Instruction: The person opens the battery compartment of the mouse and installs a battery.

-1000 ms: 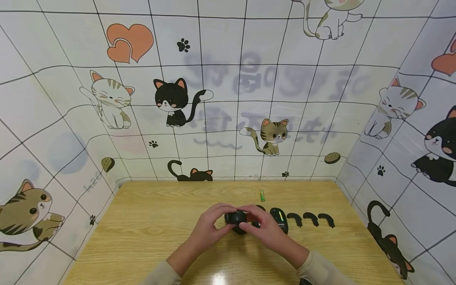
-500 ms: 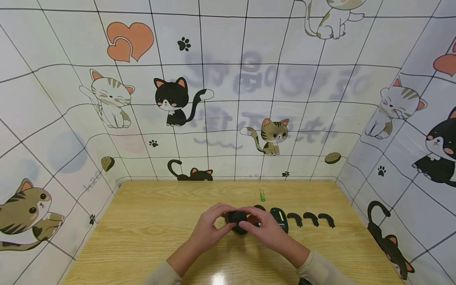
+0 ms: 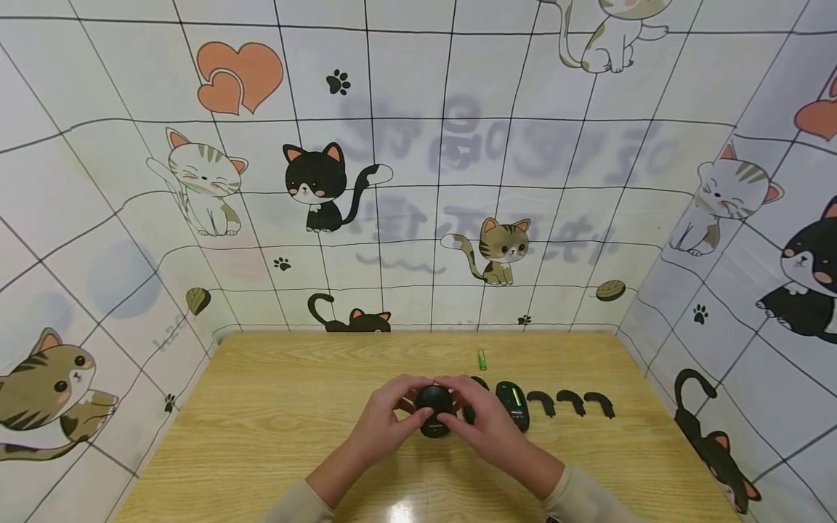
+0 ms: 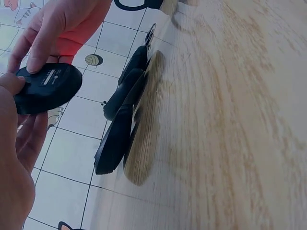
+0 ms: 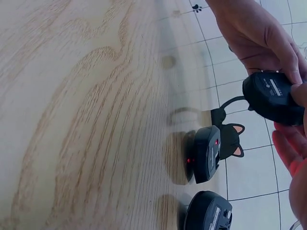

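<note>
Both hands hold a black computer mouse [image 3: 434, 420] above the table, near the middle. My left hand [image 3: 387, 415] grips its left side and my right hand [image 3: 492, 420] its right side, thumbs pressed on the near face. In the left wrist view a pale label shows on the held mouse [image 4: 50, 86], with a thumb beside it. The right wrist view shows the same label on the mouse [image 5: 271, 96]. Just right of the hands lies another mouse [image 3: 512, 405], a green battery visible in its compartment. One more dark mouse is partly hidden behind my right hand.
Three curved black cover pieces [image 3: 570, 400] lie in a row on the right of the wooden table [image 3: 288, 407]. A loose green battery [image 3: 482, 359] lies farther back. Red lights glow at a mouse [image 5: 207, 154] in the right wrist view. Cat-print cloth walls [image 3: 418, 167] surround the table.
The held mouse has tilted between the hands, so more of its lower part shows below the thumbs. The hands stay almost in place; the other things have not moved.
</note>
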Action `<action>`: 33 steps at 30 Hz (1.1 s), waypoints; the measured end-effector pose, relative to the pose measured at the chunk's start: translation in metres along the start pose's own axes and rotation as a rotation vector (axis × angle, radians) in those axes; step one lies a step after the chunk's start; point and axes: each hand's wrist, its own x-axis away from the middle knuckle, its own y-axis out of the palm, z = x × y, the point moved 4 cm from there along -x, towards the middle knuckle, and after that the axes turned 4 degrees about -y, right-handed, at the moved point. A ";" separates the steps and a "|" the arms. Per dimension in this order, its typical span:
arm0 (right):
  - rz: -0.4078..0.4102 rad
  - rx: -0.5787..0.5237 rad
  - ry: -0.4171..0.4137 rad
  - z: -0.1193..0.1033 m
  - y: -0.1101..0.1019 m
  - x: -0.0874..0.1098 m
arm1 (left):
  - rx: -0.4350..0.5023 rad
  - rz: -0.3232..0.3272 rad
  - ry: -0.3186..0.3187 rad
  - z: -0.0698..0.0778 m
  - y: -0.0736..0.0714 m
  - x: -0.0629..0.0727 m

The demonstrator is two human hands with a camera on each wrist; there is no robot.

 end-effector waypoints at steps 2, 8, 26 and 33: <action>-0.009 -0.039 0.011 0.000 0.001 0.000 | 0.006 -0.004 -0.026 -0.001 0.000 0.000; -0.018 -0.245 0.180 0.005 0.001 0.002 | 0.116 -0.040 -0.220 -0.005 0.001 -0.002; -0.008 -0.361 0.371 0.008 0.002 0.003 | 0.212 -0.078 -0.337 -0.006 0.003 -0.001; -0.003 -0.336 0.365 0.010 0.001 0.004 | 0.293 -0.133 -0.343 -0.006 0.008 0.002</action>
